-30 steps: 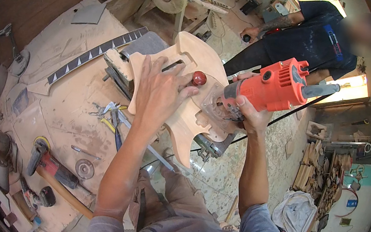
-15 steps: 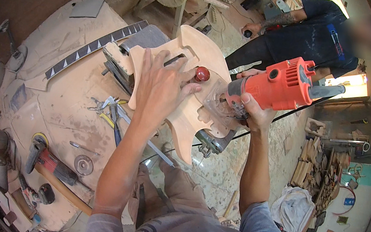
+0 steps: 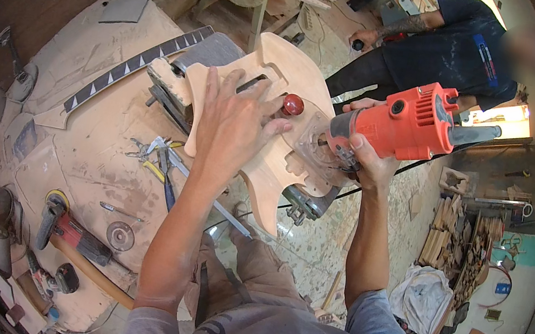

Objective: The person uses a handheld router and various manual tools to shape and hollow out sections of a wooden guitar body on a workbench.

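Observation:
A pale wooden electric guitar body (image 3: 263, 201) with routed cavities rests on a bench vise (image 3: 309, 205). My left hand (image 3: 228, 115) lies on the body with its fingers spread; the thumb and fingers are around a red ball knob (image 3: 293, 104) without clearly gripping it. Wrapped around the lower part of an orange-red handheld router (image 3: 404, 122) is my right hand (image 3: 374, 164). The router leans over to the right, and its clear base (image 3: 309, 147) is at the guitar body near the cavities. The bit is hidden.
To the left, the dusty bench holds an inlaid guitar neck (image 3: 136, 69), a caliper (image 3: 174, 160), pliers (image 3: 158, 171), an angle grinder (image 3: 82, 233) and a round disc (image 3: 121, 236). A co-worker (image 3: 439, 54) stands at the far right. Wood pieces (image 3: 455, 239) are stacked at right.

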Motion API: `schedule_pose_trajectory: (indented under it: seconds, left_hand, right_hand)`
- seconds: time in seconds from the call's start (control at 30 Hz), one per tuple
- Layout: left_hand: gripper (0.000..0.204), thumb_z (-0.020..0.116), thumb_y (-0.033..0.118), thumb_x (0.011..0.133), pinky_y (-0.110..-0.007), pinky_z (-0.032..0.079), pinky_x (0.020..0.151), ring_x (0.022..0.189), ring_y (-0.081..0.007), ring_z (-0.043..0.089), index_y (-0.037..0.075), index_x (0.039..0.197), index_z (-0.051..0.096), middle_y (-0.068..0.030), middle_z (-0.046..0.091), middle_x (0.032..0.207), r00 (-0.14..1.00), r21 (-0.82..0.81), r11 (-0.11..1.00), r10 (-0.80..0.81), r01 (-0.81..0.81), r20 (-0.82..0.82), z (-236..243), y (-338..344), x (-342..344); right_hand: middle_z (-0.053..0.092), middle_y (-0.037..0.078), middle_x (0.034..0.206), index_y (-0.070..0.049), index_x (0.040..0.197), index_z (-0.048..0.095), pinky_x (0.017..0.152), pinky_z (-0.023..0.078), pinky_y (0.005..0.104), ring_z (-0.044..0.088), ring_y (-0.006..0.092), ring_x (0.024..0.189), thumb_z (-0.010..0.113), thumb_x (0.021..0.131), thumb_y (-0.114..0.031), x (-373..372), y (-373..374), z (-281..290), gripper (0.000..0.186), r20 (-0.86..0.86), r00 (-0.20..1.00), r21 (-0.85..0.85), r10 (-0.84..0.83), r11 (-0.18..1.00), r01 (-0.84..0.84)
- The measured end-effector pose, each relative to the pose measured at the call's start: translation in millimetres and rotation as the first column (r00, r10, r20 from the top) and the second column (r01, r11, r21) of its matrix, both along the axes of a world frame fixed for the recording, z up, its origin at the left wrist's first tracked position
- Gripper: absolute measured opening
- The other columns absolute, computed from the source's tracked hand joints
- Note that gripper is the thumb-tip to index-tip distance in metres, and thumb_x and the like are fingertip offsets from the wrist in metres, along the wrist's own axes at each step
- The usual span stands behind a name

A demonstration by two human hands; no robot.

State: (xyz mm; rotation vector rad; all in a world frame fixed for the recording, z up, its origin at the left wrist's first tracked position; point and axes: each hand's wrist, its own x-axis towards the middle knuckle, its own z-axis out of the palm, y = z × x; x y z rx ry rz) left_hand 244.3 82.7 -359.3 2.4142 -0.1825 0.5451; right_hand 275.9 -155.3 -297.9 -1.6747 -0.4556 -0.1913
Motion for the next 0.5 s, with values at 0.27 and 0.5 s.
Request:
schedule_pose_trajectory:
  seconds: [0.27, 0.5]
  left_hand:
    - [0.046, 0.080, 0.052, 0.084, -0.063, 0.019, 0.129, 0.140, -0.0408, 0.053, 0.025, 0.122, 0.083, -0.0102, 0.071, 0.142, 0.999, -0.003, 1.000, -0.004, 0.004, -0.042, 0.7, 1.0, 0.6]
    - [0.045, 0.083, 0.049, 0.083, -0.063, 0.019, 0.129, 0.138, -0.0416, 0.055, 0.024, 0.120, 0.084, -0.0116, 0.073, 0.138, 1.000, -0.013, 1.000, 0.000, 0.000, -0.008, -1.9, 0.3, 1.6]
  right_hand:
    - [0.069, 0.014, 0.117, 0.000, 0.125, 0.060, 0.096, 0.058, 0.0417, 0.071, 0.0254, 0.108, 0.092, 0.075, -0.037, -1.7, 1.6, 0.9, 0.070, 0.029, 0.998, -0.097, -0.057, 0.994, 0.060]
    - [0.069, 0.014, 0.117, 0.000, 0.125, 0.060, 0.095, 0.058, 0.0417, 0.070, 0.0253, 0.108, 0.092, 0.075, -0.037, -3.3, 2.6, 2.2, 0.070, 0.011, 0.999, -0.100, -0.052, 0.994, 0.053]
